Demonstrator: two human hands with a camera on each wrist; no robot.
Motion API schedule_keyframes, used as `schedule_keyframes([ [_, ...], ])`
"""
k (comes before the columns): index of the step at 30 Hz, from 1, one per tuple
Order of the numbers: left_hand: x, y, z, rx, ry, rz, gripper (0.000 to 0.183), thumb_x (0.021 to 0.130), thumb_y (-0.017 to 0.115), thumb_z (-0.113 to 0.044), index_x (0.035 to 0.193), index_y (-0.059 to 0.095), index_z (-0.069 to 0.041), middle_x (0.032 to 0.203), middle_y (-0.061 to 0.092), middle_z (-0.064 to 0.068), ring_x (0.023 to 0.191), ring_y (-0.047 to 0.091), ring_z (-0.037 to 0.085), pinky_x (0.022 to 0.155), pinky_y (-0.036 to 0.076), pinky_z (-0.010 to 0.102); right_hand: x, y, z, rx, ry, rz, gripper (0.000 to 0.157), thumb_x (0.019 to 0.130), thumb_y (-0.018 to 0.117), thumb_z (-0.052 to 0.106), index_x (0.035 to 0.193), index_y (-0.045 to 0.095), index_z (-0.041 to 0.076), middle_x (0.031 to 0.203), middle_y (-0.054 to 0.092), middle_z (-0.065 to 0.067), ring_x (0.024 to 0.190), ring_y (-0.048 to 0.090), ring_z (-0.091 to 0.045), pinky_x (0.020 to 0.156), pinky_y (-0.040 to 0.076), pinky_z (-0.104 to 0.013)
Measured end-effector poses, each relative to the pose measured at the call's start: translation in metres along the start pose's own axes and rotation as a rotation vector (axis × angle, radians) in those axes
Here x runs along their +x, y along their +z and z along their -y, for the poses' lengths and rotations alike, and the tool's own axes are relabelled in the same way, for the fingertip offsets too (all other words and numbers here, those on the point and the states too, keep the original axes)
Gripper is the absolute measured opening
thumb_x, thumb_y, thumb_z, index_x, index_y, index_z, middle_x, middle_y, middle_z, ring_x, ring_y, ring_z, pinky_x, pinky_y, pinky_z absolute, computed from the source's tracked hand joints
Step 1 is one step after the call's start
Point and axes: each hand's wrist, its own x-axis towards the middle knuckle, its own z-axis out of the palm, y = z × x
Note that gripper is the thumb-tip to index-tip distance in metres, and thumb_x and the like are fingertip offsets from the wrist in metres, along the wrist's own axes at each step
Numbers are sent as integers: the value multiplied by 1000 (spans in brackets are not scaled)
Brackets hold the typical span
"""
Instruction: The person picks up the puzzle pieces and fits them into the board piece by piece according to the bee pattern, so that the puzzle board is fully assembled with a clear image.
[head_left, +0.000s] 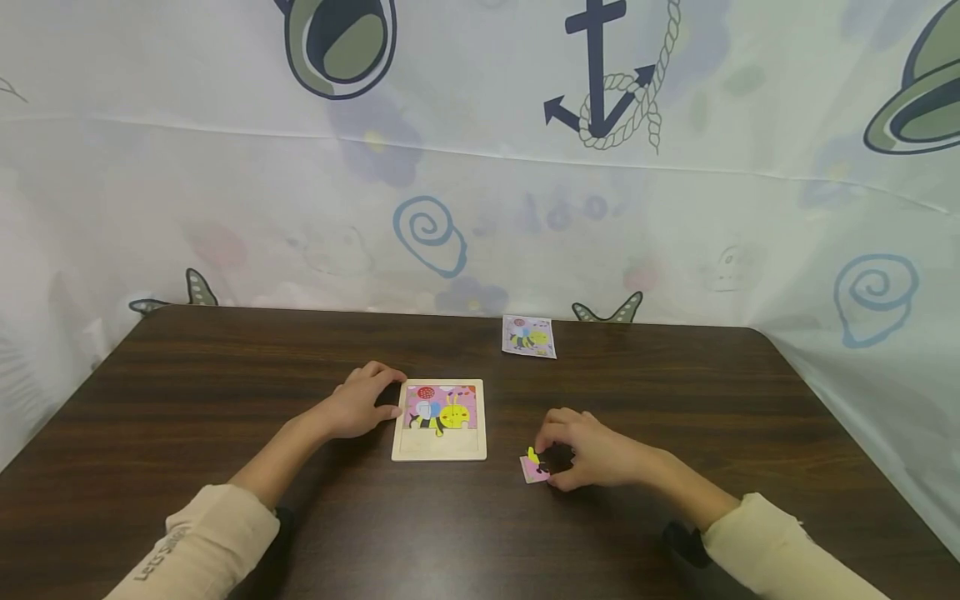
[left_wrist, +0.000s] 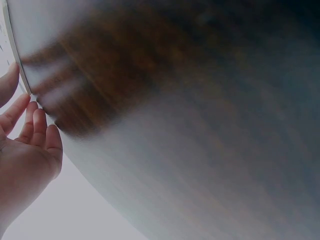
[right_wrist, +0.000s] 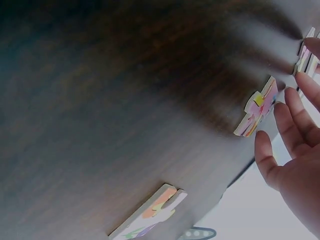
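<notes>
A wooden jigsaw tray (head_left: 438,452) lies mid-table; a bee picture in joined pieces (head_left: 450,404) fills its upper part and bare wood shows below. My left hand (head_left: 362,404) touches the tray's left side, index finger at the top left corner, thumb lower on the edge. To the right of the tray, my right hand (head_left: 592,450) pinches a pink and yellow puzzle piece (head_left: 533,468) on the table between thumb and index finger. In the right wrist view a second pink piece (right_wrist: 261,107) lies beneath the other fingers, and an orange and white piece (right_wrist: 150,212) lies farther off.
A picture card (head_left: 529,337) with the same bee lies at the table's back edge. The dark wooden table (head_left: 262,358) meets a white printed curtain (head_left: 495,233) behind it and at the sides.
</notes>
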Motion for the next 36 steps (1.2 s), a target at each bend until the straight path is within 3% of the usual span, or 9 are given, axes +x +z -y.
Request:
schedule_keyframes([
  [36, 0, -2, -1, 0, -4, 10, 45, 88, 61, -16, 128, 46, -1, 124, 41, 21, 113, 36, 40, 89, 30, 60, 2, 5, 5, -79, -68, -77, 20, 71, 72, 14, 88, 61, 13, 92, 52, 8, 92, 46, -9, 74, 29, -30],
])
